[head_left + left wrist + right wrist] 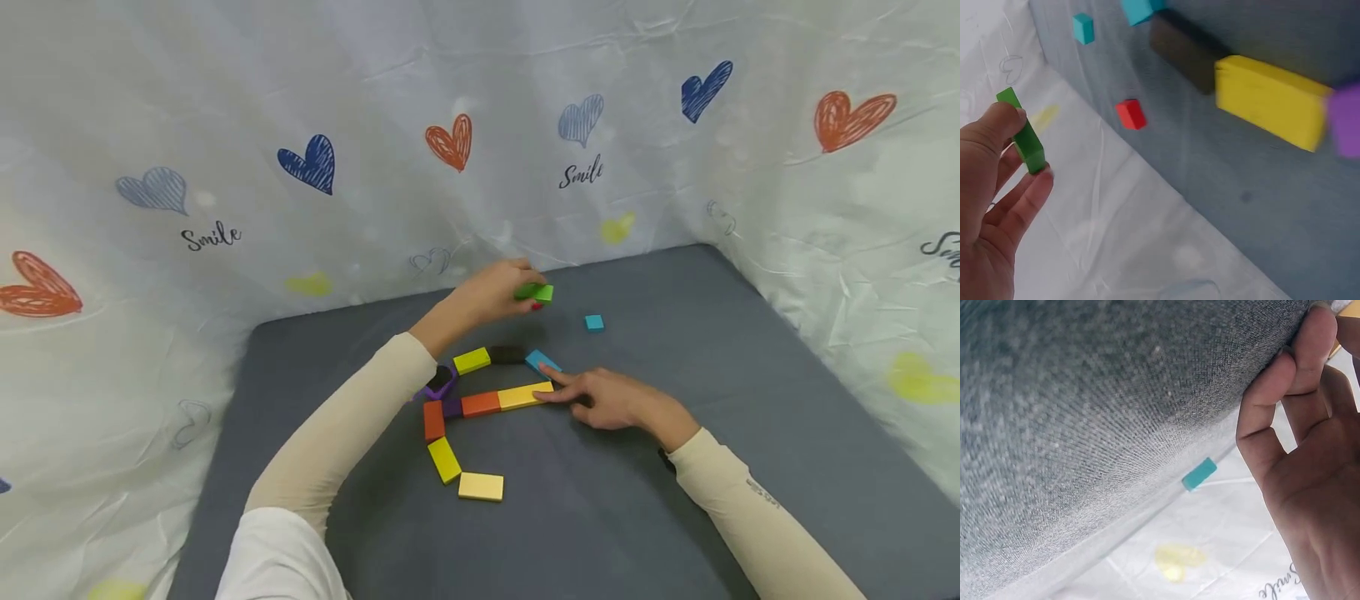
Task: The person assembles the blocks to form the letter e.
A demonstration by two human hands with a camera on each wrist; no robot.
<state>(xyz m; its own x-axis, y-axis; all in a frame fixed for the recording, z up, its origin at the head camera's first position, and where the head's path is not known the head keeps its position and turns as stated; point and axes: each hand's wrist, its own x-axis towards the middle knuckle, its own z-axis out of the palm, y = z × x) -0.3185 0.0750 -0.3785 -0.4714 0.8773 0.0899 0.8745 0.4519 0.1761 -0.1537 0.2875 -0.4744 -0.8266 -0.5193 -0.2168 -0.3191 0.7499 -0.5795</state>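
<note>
My left hand [491, 296] pinches a green block [1025, 137] between thumb and fingertips, raised over the far part of the table. My right hand [618, 400] reaches in from the right, one finger at a blue block [538, 360] and another at the right end of a long yellow block [521, 397]. That yellow block lies end to end with an orange block [480, 405] and a dark purple block [452, 408]. An arc of blocks runs from the blue one through a black block [507, 356] and a yellow block [472, 361] to a purple piece [442, 385].
A red-orange block [434, 421], a yellow block [445, 460] and a pale yellow block [481, 487] curve toward the near side. Beyond the arc lie a small turquoise block [594, 322] and a red block [1131, 114]. Printed cloth [375, 167] hangs behind the grey table [600, 517].
</note>
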